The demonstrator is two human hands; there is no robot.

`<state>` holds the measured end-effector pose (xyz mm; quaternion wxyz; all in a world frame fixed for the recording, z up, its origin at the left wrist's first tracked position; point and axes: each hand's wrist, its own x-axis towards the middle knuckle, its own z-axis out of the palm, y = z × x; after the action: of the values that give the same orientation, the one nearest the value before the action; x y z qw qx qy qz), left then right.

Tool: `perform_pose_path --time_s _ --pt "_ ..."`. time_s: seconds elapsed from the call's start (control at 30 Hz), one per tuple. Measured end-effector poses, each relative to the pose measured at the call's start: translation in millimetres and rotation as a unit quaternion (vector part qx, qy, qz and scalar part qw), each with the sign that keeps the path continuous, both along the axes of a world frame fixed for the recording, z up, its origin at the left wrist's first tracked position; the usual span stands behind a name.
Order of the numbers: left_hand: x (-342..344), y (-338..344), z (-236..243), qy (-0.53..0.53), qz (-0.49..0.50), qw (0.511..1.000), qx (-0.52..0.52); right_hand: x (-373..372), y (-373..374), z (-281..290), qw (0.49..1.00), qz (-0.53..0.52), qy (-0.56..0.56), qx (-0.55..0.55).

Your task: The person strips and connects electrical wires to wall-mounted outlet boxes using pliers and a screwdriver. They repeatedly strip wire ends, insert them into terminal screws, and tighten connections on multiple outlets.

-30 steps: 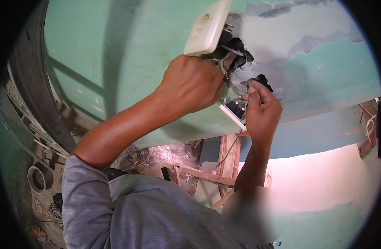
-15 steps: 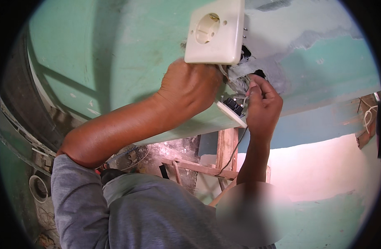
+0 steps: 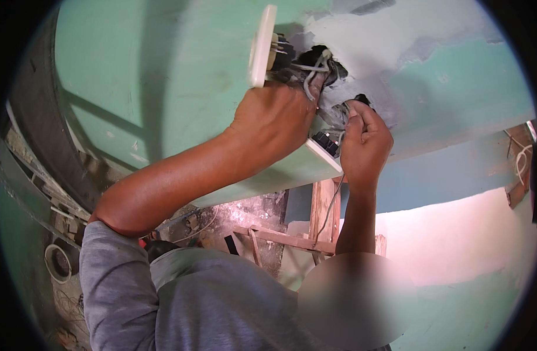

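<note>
A white socket plate [image 3: 261, 50] hangs edge-on, dark body exposed, beside a broken upper wall hole [image 3: 336, 75] with grey cables [image 3: 308, 88]. My left hand [image 3: 271, 120] is closed just below that plate; what its curled fingers grip is hidden. My right hand [image 3: 365, 143] pinches at the lower hole [image 3: 362, 100], apparently on a thin wire. Between my hands, a second white plate [image 3: 324, 157] with black terminals dangles tilted, a grey cable running down from it.
The green wall [image 3: 104, 117] has grey and white plaster patches. Below are a wooden ladder-like frame [image 3: 322, 210], a bucket [image 3: 59, 262] and loose wires among debris. A dark curved board or frame [image 3: 46, 134] stands at the left; a coiled cable [image 3: 521, 161] hangs at the right.
The upper plate swung to face the camera half a second ago and is now edge-on again, exposing the hole and cables. Both hands stay in nearly the same places.
</note>
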<state>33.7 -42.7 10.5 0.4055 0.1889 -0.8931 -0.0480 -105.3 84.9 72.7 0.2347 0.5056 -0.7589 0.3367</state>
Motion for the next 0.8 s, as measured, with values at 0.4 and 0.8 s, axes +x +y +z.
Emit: perform_pose_path --time_s 0.4,0.8 --pt "17.0 45.1 -30.9 0.198 -0.211 0.885 0.365 8.9 -4.6 6.9 0.995 -0.036 0.063 0.069" --pt "21.0 46.4 -41.3 0.169 -0.203 0.89 0.372 14.4 3.7 5.3 1.0 -0.005 0.004 0.019"
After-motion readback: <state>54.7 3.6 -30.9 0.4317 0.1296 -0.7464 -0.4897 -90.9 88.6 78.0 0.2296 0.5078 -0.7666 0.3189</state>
